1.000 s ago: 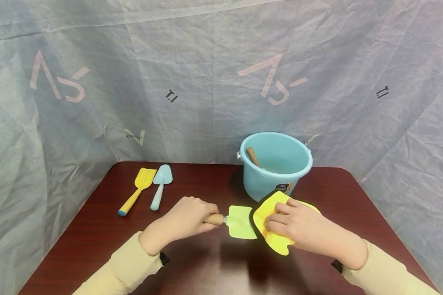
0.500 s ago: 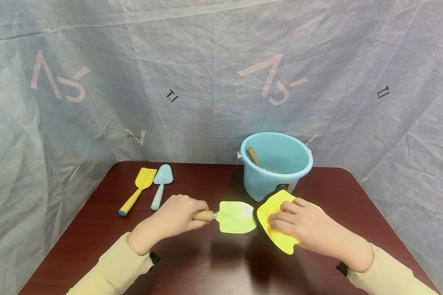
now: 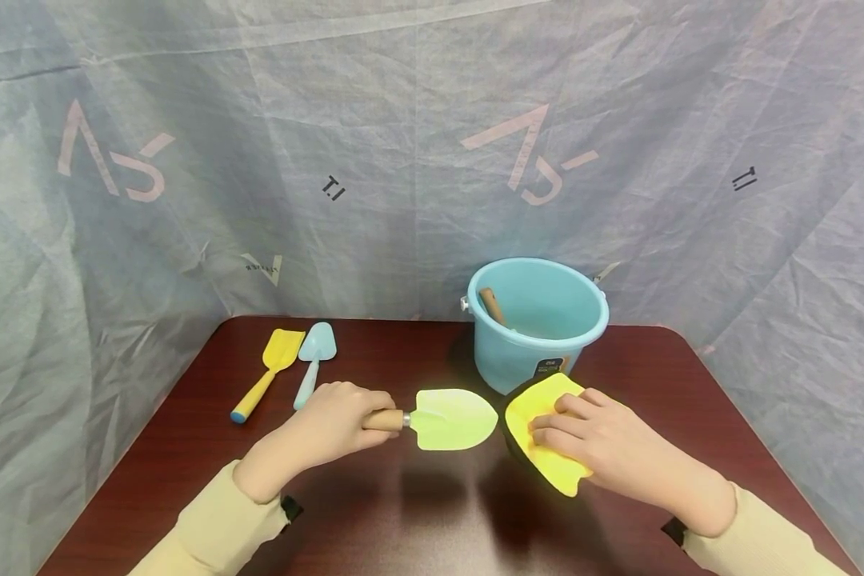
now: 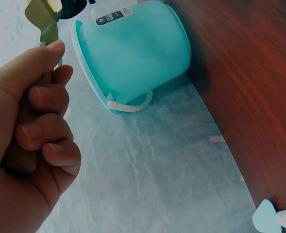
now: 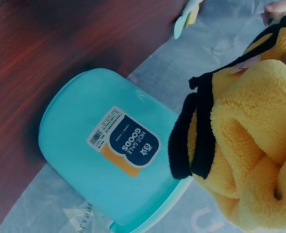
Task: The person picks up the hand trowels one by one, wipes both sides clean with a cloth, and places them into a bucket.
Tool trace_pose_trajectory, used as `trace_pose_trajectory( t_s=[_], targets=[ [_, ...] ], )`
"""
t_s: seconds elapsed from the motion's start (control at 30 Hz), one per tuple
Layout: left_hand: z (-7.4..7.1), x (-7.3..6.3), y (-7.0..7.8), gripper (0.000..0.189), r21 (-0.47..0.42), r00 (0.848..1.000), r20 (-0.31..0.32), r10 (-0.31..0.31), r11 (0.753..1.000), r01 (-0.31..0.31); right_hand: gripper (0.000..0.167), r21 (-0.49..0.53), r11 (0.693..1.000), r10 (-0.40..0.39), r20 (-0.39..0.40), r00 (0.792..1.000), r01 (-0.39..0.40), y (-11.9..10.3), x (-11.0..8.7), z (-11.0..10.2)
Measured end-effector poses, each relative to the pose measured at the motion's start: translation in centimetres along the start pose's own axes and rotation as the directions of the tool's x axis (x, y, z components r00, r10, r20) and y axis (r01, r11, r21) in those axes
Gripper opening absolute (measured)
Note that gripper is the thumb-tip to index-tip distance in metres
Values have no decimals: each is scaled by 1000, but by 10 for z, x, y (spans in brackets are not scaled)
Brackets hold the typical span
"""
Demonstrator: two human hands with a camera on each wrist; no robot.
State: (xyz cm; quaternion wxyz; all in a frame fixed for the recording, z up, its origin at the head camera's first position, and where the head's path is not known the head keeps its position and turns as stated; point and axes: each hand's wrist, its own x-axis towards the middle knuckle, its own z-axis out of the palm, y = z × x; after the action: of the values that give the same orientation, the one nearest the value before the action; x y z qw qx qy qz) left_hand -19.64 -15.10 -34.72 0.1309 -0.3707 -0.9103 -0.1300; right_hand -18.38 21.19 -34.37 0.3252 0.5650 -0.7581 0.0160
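Observation:
My left hand [image 3: 331, 424] grips the wooden handle of a yellow-green garden trowel [image 3: 454, 420], held level above the table with its blade pointing right. In the left wrist view, the fingers [image 4: 43, 131] curl round that handle. My right hand [image 3: 605, 436] holds a fluffy yellow cloth [image 3: 547, 416] with a black border, bunched up in the right wrist view. The blade's rounded tip lies at the cloth's left edge; whether they touch I cannot tell. Behind the cloth stands a light blue bucket [image 3: 500, 356], with a wooden handle [image 3: 493, 306] leaning inside it.
At the far left of the dark red table [image 3: 396, 352] lie a yellow shovel [image 3: 283, 350] with a blue handle end and a light blue trowel [image 3: 319, 342], side by side. A grey cloth backdrop [image 3: 403, 240] hangs behind and beside the table.
My left hand has moved left with the trowel, drawing its blade out from the cloth so that the rounded tip now shows. My right hand and the cloth have shifted slightly right.

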Motion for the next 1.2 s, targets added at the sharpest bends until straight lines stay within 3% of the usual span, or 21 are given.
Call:
trace_pose_trajectory(
  t_s=[0.3,0.6,0.77,0.9,1.2],
  targets=[
    [-5,-7,-5,18,-24,1000,6,-1,1000,1,48,-5,998,66,62,996,-66,2,-10,-6],
    [-4,-10,-6,17,-48,999,39,-10,999,12,39,-64,988,139,-46,989,-142,8,-13,-11],
    [2,-8,-6,20,-29,1000,19,-5,1000,5,55,-68,981,176,-69,982,-181,8,-6,-17],
    [6,-4,-6,21,-13,1000,8,-12,1000,12,35,-45,979,190,-125,974,-197,7,3,-19],
    [12,5,1,21,-20,1000,2,-6,1000,6,37,-27,984,167,-179,969,-175,1,25,-21]
  ],
)
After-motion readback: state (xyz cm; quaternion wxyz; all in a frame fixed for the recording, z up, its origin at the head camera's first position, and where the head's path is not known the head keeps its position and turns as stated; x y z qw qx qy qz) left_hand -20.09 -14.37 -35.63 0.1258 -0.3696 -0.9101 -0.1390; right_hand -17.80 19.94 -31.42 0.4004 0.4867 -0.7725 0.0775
